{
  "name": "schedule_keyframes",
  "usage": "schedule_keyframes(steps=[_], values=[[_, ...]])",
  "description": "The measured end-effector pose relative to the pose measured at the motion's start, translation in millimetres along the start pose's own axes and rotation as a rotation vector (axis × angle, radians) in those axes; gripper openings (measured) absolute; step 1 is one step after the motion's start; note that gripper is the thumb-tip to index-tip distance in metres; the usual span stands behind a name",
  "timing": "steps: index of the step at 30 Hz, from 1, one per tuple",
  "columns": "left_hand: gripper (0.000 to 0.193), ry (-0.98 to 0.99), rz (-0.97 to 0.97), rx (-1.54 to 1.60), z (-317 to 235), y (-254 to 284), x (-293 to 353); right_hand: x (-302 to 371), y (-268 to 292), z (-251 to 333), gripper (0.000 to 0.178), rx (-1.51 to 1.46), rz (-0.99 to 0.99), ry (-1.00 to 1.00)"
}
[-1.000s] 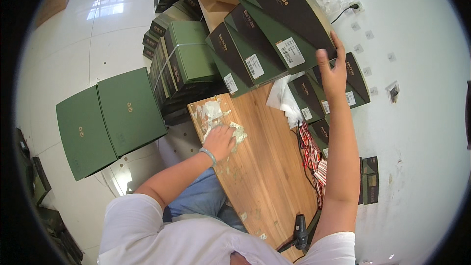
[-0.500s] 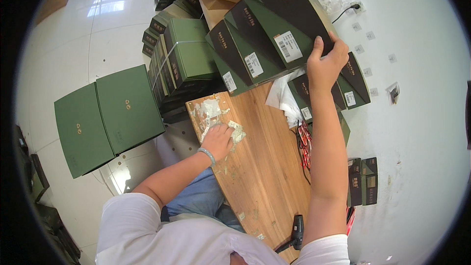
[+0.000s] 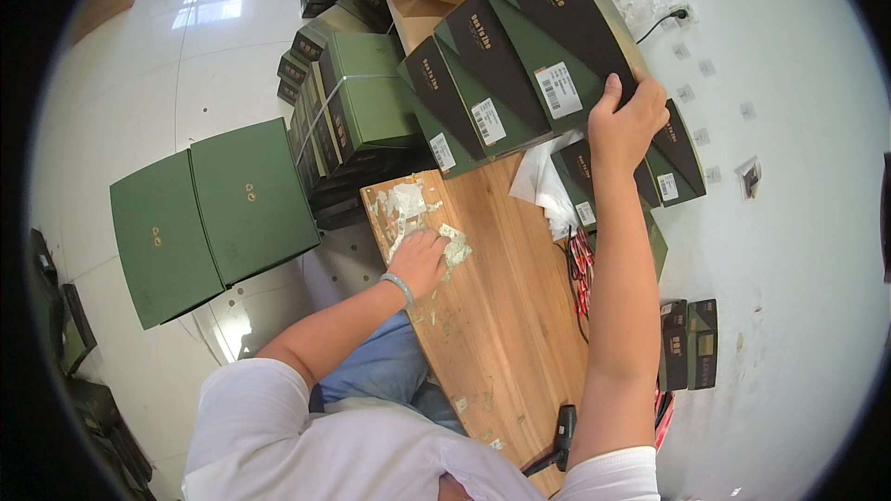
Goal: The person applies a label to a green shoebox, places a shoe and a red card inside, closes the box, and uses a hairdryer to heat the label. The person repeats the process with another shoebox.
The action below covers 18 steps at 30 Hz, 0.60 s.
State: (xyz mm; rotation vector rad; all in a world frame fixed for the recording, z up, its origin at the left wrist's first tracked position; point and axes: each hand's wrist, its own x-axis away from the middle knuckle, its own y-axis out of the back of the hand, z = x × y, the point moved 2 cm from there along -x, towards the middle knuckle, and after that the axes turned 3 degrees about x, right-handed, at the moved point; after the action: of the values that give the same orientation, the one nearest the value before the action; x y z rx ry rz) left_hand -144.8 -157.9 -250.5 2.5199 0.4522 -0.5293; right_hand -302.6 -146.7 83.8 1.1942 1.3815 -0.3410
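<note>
My right hand [image 3: 629,122] grips the right edge of a green and black box [image 3: 557,28], with its thumb on the labelled front. That box stands in a row beside two similar boxes, the middle box [image 3: 490,83] and the left box [image 3: 444,111], each with a white barcode label. At the left edge of the wooden bench [image 3: 506,306], my left hand [image 3: 419,262] lies palm down, fingers curled beside a crumpled pale green paper scrap [image 3: 455,248]. Its fingertips are hidden, so what they hold cannot be made out. Torn white label paper [image 3: 406,199] sticks to the bench corner.
Two green boxes [image 3: 255,195] stand left of the bench, near a strapped stack of boxes [image 3: 376,97]. A black hair dryer [image 3: 562,436] lies at the near end. White tissue [image 3: 548,190], red cords [image 3: 581,269] and more boxes [image 3: 689,343] line the wall side.
The whole view has shifted slightly to the right. My right hand keeps its grip on the box edge, and my left hand stays by the paper scraps.
</note>
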Motion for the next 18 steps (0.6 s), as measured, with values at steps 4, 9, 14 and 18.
schedule_keyframes(steps=[4, 9, 14, 18], values=[[0.032, -0.004, 0.004, -0.019, -1, -1, 1, 0, 0, -4, 0.031, 0.010, -0.004, -0.013], [0.034, 0.008, 0.032, -0.034, -2, 0, 0, -6, -10, -6, 0.033, 0.050, 0.006, -0.017], [0.033, 0.002, 0.020, -0.024, -4, 0, 0, -4, -4, -11, 0.041, 0.003, 0.080, -0.043], [0.031, 0.018, 0.066, 0.006, -4, 2, 0, -6, 1, -32, 0.057, -0.136, 0.238, -0.046]])
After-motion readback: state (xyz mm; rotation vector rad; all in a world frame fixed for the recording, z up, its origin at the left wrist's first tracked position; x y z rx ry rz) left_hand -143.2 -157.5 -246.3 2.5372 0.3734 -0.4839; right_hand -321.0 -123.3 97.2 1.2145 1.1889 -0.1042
